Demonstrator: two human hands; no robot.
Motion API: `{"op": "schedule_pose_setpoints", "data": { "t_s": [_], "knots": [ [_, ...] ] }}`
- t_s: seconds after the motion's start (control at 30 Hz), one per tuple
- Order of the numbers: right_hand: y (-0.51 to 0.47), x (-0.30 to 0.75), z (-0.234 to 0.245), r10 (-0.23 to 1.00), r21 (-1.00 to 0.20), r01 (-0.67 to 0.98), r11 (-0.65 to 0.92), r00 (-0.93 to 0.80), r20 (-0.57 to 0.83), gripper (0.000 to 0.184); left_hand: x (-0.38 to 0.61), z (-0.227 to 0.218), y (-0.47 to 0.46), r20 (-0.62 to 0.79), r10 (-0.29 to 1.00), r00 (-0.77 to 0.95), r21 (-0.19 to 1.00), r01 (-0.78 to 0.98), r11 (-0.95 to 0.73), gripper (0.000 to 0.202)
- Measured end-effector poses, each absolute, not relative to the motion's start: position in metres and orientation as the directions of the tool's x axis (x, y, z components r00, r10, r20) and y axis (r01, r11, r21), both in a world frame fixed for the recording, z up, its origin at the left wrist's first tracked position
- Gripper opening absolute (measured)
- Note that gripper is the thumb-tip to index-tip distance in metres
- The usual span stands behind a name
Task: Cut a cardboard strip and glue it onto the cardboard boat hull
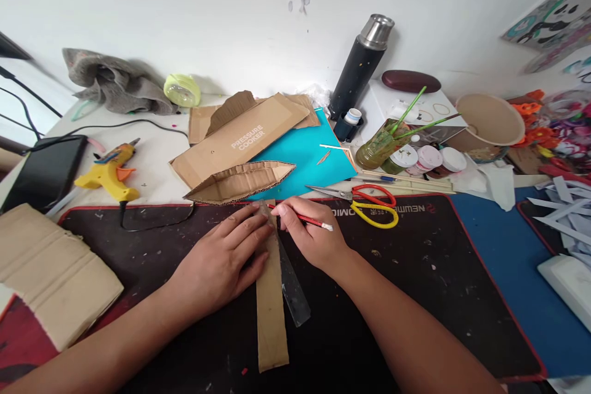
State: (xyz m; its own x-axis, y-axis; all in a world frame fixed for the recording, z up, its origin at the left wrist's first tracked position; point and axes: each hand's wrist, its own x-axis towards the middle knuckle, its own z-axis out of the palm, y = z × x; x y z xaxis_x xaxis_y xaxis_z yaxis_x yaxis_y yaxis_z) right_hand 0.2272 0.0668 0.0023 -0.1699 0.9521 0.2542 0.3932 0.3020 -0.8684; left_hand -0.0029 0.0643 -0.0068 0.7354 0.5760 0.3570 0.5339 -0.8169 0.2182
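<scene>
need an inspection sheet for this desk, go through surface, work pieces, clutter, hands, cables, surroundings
Surface: pale table; dark red-edged mat in front, speckled with small bits.
Work pieces: cardboard strip on the mat; clear ruler slanted, its near end off the strip's right side.
Clutter: glue gun, boat-shaped cardboard piece, scissors, paint jars, white paper strips.
Left hand: fingers laid over the strip and ruler.
Right hand: holds a red pencil near the strip's far end.
Cables: glue gun cord reaches onto the mat; black cable crosses the table behind.
Surroundings: white wall with grey marks; panda picture at right.
Spilled liquid: nothing seen.
</scene>
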Motion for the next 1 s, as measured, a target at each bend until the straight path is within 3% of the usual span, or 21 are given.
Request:
{"op": "schedule_pose_setpoints", "data": {
  "t_s": [0.23,0.57,0.83,1.0],
  "knots": [
    [0.055,0.233,0.008,0.954,-0.87,0.399,0.289,-0.192,0.229,0.044,-0.003,-0.008,0.064,0.356,0.598,0.718,0.277,0.53,-0.801,0.04],
    [0.045,0.237,0.009,0.951,-0.829,0.474,0.296,-0.226,0.21,0.056,-0.003,-0.007,0.064,0.353,0.597,0.72,0.257,0.539,-0.802,0.036],
    [0.054,0.239,0.009,0.944,-0.877,0.363,0.317,-0.033,0.328,0.045,-0.004,-0.007,0.062,0.383,0.565,0.731,0.172,0.545,-0.821,0.032],
    [0.057,0.236,0.002,0.95,-0.901,0.303,0.31,-0.078,0.301,0.041,-0.006,-0.006,0.059,0.403,0.529,0.746,0.075,0.549,-0.832,0.026]
  ]
}}
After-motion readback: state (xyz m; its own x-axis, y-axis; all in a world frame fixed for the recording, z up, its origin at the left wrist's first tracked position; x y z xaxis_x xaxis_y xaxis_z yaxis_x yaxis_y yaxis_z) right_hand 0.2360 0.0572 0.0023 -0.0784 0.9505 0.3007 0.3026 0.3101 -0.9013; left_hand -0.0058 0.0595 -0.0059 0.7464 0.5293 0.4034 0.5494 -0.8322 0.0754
